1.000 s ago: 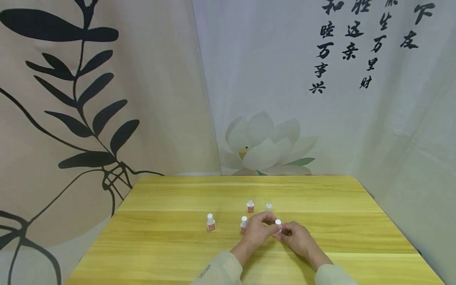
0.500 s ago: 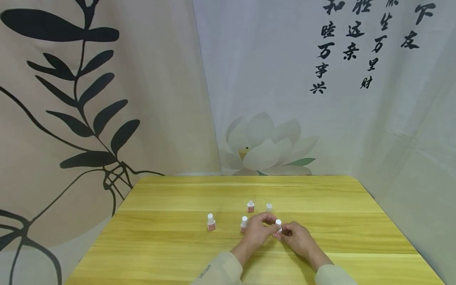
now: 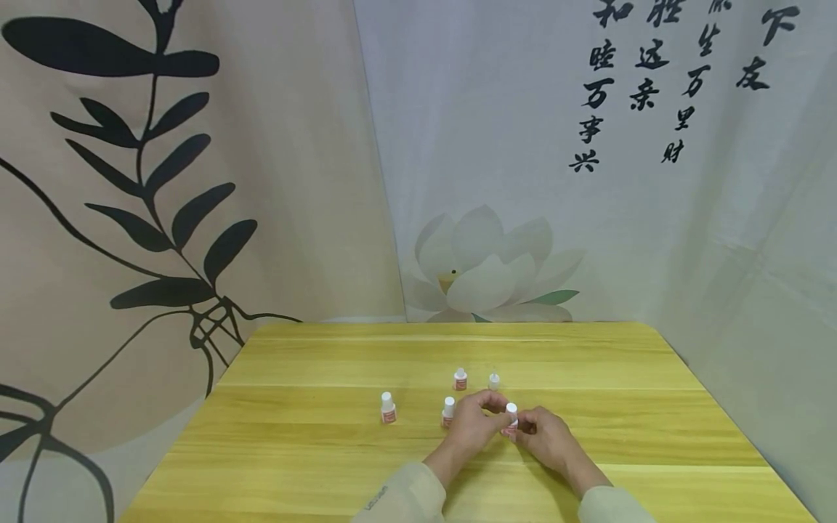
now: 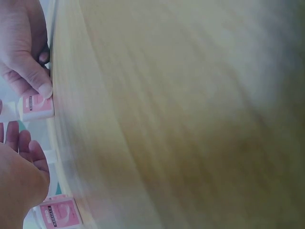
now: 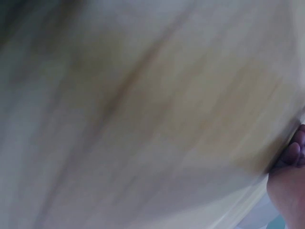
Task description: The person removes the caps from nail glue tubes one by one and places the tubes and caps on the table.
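A small white bottle with a pink label and white cap (image 3: 511, 410) stands between both hands in the head view. My left hand (image 3: 471, 427) pinches it near its cap, thumb in front. From the other side, my right hand (image 3: 548, 437) holds its lower body. In the left wrist view the right thumb presses the pink label of this bottle (image 4: 37, 107), whose base is at the table. The left fingers (image 4: 38, 155) are beside its cap end. Only part of the right hand (image 5: 288, 176) shows at the right wrist view's edge; the bottle is hidden there.
Similar bottles stand on the wooden table (image 3: 314, 457): a capped one at the left (image 3: 389, 408), another beside my left hand (image 3: 447, 411), and one behind it (image 3: 461, 379). A small white piece with a thin tip (image 3: 494, 381) stands behind the hands. A printed curtain (image 3: 314, 181) hangs behind.
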Demonstrator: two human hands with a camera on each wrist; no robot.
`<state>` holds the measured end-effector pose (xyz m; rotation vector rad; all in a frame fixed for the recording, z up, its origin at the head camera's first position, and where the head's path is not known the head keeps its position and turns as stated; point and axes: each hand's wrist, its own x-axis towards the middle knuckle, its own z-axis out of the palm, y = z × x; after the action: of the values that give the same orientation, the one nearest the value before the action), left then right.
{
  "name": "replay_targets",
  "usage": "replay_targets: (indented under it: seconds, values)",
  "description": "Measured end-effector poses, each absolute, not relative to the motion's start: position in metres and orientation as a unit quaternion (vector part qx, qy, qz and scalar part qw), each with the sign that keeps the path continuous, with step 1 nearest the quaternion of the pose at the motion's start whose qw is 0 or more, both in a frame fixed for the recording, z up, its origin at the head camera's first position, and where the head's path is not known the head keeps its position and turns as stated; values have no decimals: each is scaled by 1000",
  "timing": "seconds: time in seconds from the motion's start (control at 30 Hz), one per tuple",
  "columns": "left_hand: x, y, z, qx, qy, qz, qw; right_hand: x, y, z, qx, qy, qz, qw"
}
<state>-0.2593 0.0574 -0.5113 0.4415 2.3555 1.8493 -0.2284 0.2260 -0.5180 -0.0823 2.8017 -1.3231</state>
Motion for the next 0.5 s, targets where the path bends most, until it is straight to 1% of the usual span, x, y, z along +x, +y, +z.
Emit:
replay_targets:
  seconds: [0.5]
  values:
    - [-258,58,-511,146,776,611,54,-227,225,-518,-29,900,-434,21]
